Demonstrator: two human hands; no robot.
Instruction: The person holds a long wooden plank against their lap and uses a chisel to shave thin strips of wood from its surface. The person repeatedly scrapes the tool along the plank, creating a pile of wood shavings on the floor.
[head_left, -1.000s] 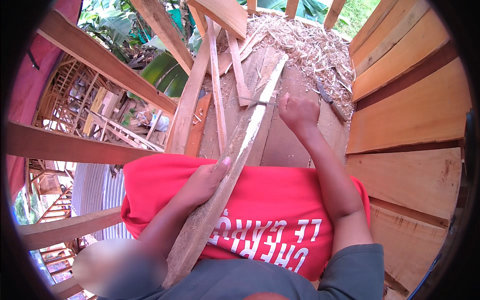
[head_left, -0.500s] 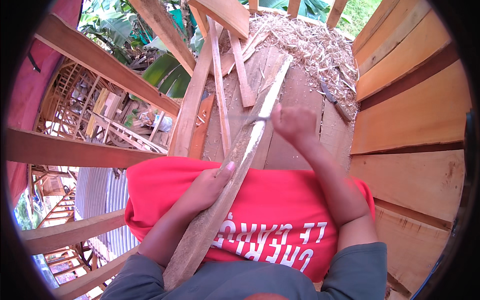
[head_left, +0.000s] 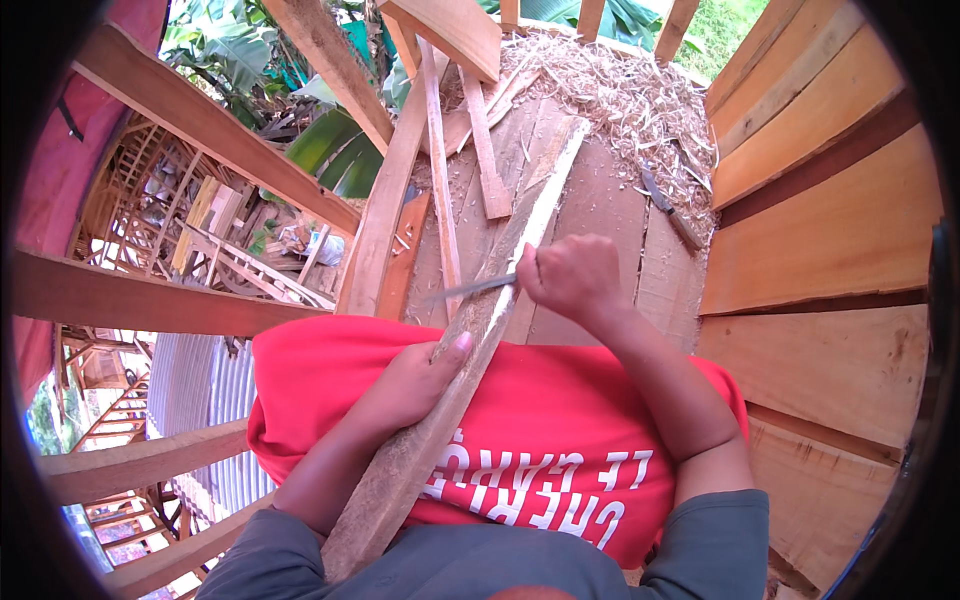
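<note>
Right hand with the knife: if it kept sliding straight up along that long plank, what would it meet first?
Probably only more of the plank for the right hand; past the plank's far end lies the heap of wood shavings. Depth is hard to judge.

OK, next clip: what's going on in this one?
A person is working a long wooden slat that runs from their lap up onto a plank platform. The left hand grips the slat low down. The right hand holds a knife, its blade laid across the slat's edge. Wood shavings lie heaped at the platform's far end, with loose strips beside them.
</note>
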